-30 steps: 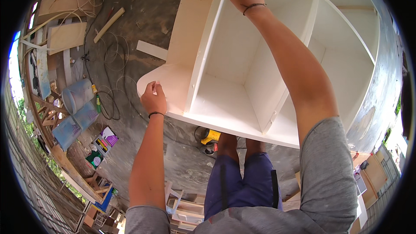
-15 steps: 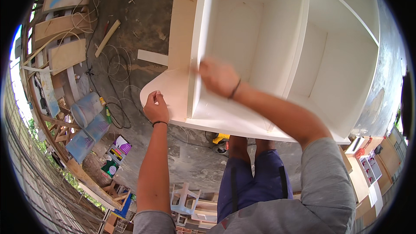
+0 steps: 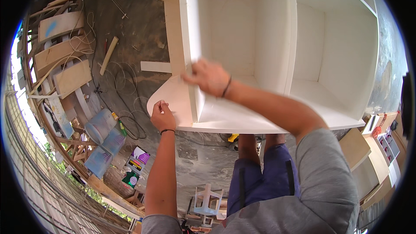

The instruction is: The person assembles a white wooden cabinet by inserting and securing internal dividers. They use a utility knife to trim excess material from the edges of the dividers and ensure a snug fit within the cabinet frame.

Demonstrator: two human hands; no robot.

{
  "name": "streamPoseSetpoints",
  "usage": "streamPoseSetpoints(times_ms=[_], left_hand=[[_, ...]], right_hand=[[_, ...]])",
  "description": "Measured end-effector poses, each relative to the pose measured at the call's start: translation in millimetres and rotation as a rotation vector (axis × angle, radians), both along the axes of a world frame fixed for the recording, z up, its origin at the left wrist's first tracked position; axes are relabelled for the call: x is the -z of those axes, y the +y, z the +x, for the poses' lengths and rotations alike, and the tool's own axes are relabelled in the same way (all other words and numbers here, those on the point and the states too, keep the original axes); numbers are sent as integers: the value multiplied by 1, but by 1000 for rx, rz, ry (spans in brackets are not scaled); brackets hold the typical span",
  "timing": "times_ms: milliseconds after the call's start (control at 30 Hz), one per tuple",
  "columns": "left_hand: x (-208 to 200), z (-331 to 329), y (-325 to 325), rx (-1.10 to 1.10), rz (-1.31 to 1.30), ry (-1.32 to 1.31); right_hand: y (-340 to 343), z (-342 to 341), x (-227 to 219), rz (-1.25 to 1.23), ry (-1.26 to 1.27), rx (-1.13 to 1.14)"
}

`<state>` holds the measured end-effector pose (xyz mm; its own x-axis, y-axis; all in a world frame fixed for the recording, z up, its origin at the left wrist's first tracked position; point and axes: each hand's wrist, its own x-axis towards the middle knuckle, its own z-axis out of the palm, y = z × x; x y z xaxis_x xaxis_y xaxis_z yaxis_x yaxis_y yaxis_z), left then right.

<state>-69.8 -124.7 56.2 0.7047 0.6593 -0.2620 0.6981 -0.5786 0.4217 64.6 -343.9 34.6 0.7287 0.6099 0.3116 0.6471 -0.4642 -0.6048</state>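
Observation:
A white open-fronted cabinet with tall compartments fills the upper middle. Along its left side runs an upright panel, and a pale shelf with a rounded end juts out at its foot. My right hand reaches across to the front edge of that panel, its fingers bent and smeared by motion; whether they hold anything is hidden. By the rim of the rounded shelf is my left hand, fingers curled and thumb pressed in. Anything pinched there is too small to make out.
Left on the floor lie a wooden strip, a white board and tangled cables. Curved wooden pieces, clear plastic tubs and a purple-and-white box stand further left. A yellow tool shows beneath the cabinet edge.
The view has shifted, so the cabinet and floor objects sit differently in the picture. My right hand is still at the upright panel's edge, blurred in both frames. My left hand stays by the rounded shelf.

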Motion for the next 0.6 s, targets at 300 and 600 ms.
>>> streamPoseSetpoints(times_ms=[300, 600], left_hand=[[-3, 5, -1, -11, -8, 18], [-5, 3, 0, 13, -17, 22]], right_hand=[[-9, 169, -9, -97, 28, 431], [1, 40, 5, 49, 79, 126]])
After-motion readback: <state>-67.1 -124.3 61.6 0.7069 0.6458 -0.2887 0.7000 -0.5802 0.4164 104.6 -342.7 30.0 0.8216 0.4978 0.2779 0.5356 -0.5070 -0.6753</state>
